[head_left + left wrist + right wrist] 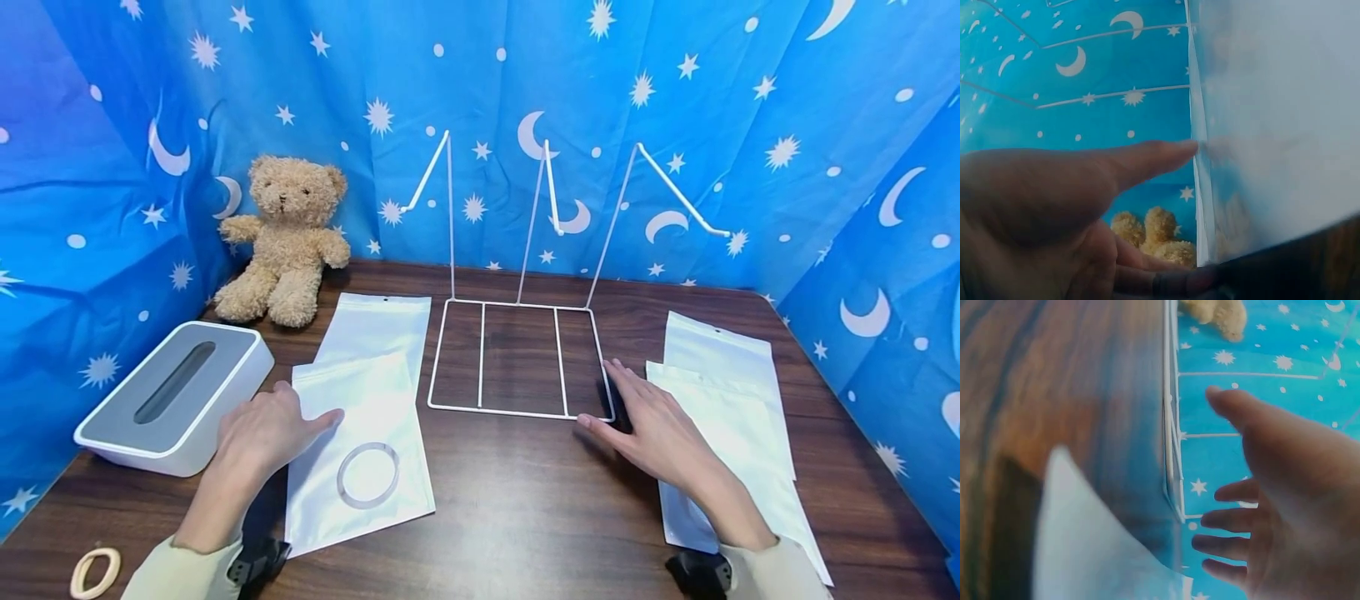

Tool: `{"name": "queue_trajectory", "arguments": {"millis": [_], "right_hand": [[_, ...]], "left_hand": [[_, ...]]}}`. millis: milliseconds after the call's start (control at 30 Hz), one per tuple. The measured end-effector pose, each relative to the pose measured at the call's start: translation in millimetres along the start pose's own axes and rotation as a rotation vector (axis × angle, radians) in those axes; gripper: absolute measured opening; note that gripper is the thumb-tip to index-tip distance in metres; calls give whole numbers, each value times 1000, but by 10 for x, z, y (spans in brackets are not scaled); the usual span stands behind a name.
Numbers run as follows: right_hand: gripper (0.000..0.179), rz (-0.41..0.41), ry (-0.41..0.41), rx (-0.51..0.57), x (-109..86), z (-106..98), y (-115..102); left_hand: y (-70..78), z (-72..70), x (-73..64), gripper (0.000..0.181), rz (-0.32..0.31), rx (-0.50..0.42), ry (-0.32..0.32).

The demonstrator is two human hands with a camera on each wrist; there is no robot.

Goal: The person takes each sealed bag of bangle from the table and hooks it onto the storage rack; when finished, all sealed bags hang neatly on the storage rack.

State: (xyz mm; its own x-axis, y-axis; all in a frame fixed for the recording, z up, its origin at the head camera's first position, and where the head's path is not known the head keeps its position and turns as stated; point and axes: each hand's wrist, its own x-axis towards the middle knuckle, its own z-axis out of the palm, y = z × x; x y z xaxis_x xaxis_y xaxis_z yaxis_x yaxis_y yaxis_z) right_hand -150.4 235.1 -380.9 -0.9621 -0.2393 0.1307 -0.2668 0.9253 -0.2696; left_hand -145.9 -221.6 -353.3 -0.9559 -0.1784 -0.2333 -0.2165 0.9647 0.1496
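Observation:
My left hand (268,427) is beside the left edge of a white zip bag (322,483), thumb stretched out over it and holding nothing. A translucent ring (347,493) shows on this bag. Another white zip bag (378,321) lies partly beneath it. At the front right corner of the white wire rack (517,414), my right hand (663,429) has its fingers spread, with thumb and fingertips close to the base wire. The right wrist view shows the right palm (1297,519) bare. Three uprights with sloping arms (682,196) rise from the rack's back.
White zip bags (723,350) overlap on the right, partly under my right forearm. A grey-topped tissue box (247,358) stands at left, with a teddy bear (288,237) behind it. A beige loop (111,568) lies front left. Blue curtain (480,75) surrounds the table.

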Motion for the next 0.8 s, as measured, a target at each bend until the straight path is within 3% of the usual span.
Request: {"name": "queue_trajectory", "arguments": {"millis": [300, 567, 667, 800], "right_hand": [[100, -16, 24, 20, -6, 143, 211], [98, -25, 32, 37, 23, 216, 288], [95, -45, 46, 39, 35, 240, 309], [93, -58, 47, 42, 52, 263, 313]], "left_hand": [[-25, 42, 43, 102, 0, -13, -13], [-91, 60, 122, 109, 60, -150, 29], [-106, 69, 154, 92, 93, -228, 71], [-144, 90, 184, 47, 155, -316, 171]]}}
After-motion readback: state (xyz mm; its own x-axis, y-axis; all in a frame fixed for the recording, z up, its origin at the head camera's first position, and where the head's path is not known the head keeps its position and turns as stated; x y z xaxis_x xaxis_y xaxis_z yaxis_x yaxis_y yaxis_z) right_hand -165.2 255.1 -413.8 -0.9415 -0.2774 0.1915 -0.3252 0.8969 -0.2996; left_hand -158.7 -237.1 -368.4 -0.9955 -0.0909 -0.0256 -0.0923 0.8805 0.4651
